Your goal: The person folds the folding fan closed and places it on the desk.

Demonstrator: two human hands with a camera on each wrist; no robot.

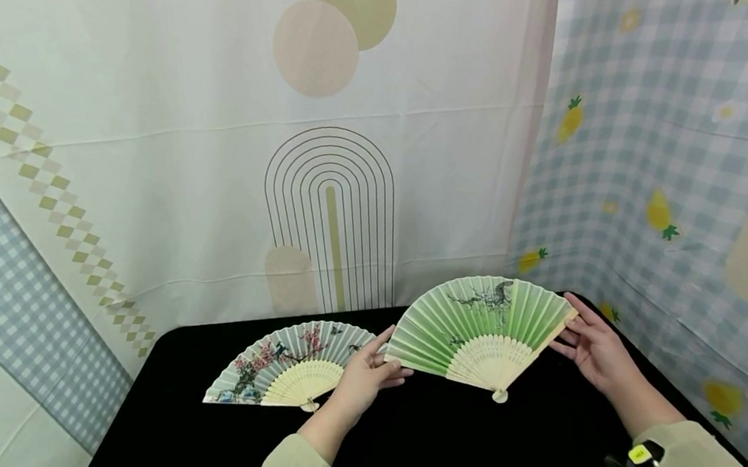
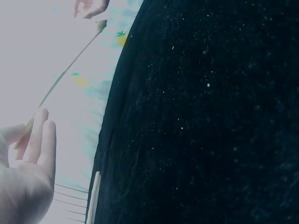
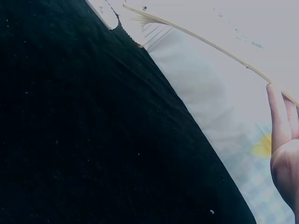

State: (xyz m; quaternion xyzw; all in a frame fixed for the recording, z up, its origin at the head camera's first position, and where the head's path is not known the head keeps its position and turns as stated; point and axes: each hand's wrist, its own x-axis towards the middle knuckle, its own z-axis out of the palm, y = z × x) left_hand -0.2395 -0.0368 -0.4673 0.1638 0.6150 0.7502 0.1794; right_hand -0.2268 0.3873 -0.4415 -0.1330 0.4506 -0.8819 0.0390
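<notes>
A green folding fan (image 1: 422, 329) with a dark branch print is spread wide above the black table, its pale rib pivot pointing down. My left hand (image 1: 362, 380) pinches its left edge between thumb and fingers. At the opposite edge, my right hand (image 1: 596, 351) grips the outer wooden rib, thumb on the near side. The left wrist view catches the fan (image 2: 64, 73) nearly edge-on, running from my left hand (image 2: 32, 175) up toward the right one. In the right wrist view, the fan's rib (image 3: 212, 45) meets the fingers of my right hand (image 3: 286, 140).
Left of my left hand lies a second spread folding fan (image 1: 262, 366), grey-white with pink blossoms, partly behind that hand. The black-covered table (image 1: 159, 445) backs onto a patterned white curtain (image 1: 211, 203). Blue checked cloth (image 1: 668, 163) hangs along the right side.
</notes>
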